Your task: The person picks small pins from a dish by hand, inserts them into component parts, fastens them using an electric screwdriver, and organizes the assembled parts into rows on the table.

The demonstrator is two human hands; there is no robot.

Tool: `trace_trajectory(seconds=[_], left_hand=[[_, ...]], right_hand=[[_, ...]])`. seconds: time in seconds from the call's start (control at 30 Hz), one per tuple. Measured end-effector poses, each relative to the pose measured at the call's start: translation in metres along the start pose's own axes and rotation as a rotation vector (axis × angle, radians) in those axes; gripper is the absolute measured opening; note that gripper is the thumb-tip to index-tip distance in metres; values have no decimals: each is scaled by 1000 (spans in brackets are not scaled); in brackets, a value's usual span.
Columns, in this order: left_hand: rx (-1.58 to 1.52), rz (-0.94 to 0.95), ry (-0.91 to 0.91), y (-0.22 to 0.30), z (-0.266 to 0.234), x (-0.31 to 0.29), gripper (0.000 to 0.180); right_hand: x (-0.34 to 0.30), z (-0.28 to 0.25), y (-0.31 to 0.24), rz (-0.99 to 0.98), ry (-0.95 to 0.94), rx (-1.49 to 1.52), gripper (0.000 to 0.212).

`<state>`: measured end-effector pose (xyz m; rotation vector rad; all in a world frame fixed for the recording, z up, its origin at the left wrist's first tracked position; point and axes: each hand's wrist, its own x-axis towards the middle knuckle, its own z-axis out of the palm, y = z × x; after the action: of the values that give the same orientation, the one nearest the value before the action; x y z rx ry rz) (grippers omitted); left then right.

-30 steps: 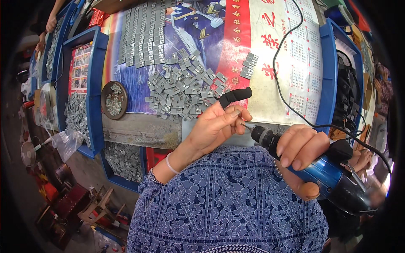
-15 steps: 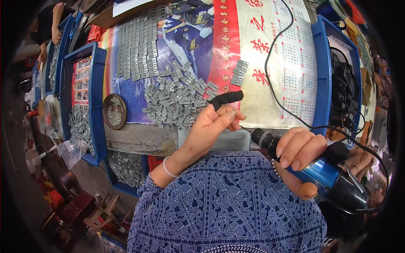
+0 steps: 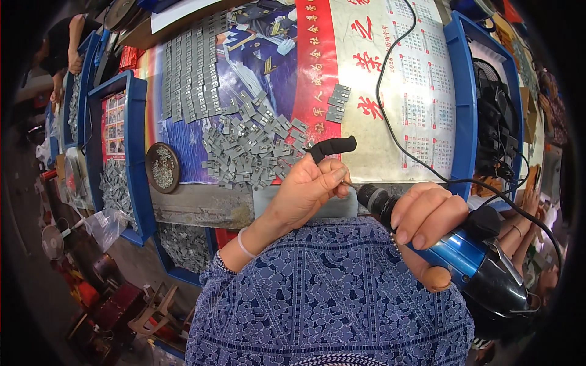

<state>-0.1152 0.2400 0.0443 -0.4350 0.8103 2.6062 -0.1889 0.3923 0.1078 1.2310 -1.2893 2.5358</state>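
Observation:
My right hand (image 3: 430, 216) is wrapped round a blue and black electric screwdriver (image 3: 461, 256), its chuck aimed left toward my other hand. My left hand (image 3: 308, 189) is closed in a pinch at the screwdriver's thin tip, above the bench edge. What it pinches is too small and hidden to name. A black cover (image 3: 334, 147) sits on its raised index finger. Just beyond lies a loose heap of small grey pieces (image 3: 244, 149) that look like pencil sharpeners. A short row of the same pieces (image 3: 337, 104) lies apart to the right of the heap.
Neat columns of grey pieces (image 3: 192, 76) lie farther back. A round dish (image 3: 151, 172) of tiny metal parts stands left, beside a blue bin (image 3: 141, 158). Another blue bin (image 3: 462, 104) with black items is at right; a black cable (image 3: 390, 128) crosses the poster-covered bench.
The view has shifted slightly. The screwdriver and my left hand have come a little closer together, and the left fingers have drawn in tighter. My right hand keeps its grip.

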Motion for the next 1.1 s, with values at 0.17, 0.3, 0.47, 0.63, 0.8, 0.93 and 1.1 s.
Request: trace_trajectory(seconds=[0.17,0.3,0.47,0.63,0.8,0.93,1.1], left_hand=[[27,68,34,-5,0,-2,32],[412,209,69,-4,0,-2,13],[555,213,83,-2,3,-5,16],[529,195,85,-4,-2,-3,14],[236,142,32,-12,-11,1,18],[193,132,118,-7,-4,2,22],[1012,526,251,4,-8,7,34]], right_hand=[[0,3,0,28,-46,-29,50],[0,3,1,39,-49,-32,50],[-2,5,1,27,-23,-26,49],[-2,8,6,14,15,-30,50],[-13,3,1,108,111,68,48],[-12,3,2,102,126,65,49],[-9,-7,2,67,106,63,50]])
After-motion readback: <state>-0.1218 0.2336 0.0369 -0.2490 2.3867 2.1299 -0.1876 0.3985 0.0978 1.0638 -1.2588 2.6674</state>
